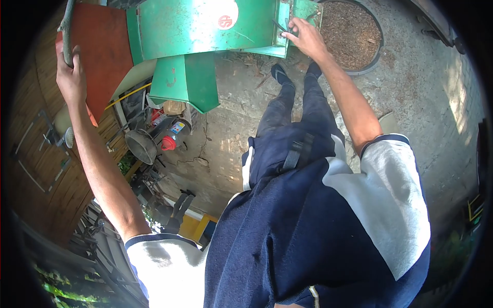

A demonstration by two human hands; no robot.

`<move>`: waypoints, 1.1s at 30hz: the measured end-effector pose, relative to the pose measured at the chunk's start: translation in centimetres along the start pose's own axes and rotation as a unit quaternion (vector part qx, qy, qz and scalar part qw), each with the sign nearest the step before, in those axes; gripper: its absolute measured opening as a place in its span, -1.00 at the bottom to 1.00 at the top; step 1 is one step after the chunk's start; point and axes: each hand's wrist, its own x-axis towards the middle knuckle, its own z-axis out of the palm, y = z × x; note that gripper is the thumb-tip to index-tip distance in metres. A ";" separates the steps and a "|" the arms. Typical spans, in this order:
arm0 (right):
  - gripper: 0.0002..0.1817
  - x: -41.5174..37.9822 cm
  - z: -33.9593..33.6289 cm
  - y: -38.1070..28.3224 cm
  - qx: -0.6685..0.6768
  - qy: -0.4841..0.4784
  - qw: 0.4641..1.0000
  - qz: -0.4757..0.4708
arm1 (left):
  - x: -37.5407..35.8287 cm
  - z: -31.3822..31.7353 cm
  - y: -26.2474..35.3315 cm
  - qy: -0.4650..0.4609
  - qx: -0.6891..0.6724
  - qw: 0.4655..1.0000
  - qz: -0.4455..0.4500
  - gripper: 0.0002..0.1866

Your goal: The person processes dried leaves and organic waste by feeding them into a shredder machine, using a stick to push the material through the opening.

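At the upper left, my left hand [72, 79] is wrapped round a greyish branch [67, 33], which stands up beside the red-orange sheet-metal hopper [105, 46] of a green machine [179, 31]. My right hand [306, 38] is at the machine's other end, by its green chute [283, 43]. Its fingers are curled, thumb and forefinger close together, at a thin dark piece [280, 25] on the chute's edge. What exactly they grip is partly hidden.
A round tub [380, 43] of brown wood chips stands right of the chute. Beneath the machine are a green lower box [197, 82], a grey metal bowl [141, 146] and a bottle with a red cap [168, 142]. My feet [281, 74] are on the concrete floor.
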 end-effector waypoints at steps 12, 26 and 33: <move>-0.48 3.7 -2.2 2.8 -0.073 0.015 0.990 0.122 | 0.5 0.2 -1.5 -0.026 0.002 1.000 0.011 -0.63; -0.46 3.4 -4.4 3.1 0.265 0.021 0.959 0.103 | -0.2 -0.1 1.1 -0.011 -0.015 1.000 -0.004 -0.62; -0.45 -1.3 2.5 1.5 0.170 -0.003 0.965 0.200 | 0.1 0.1 -0.5 -0.016 -0.014 1.000 0.003 -0.68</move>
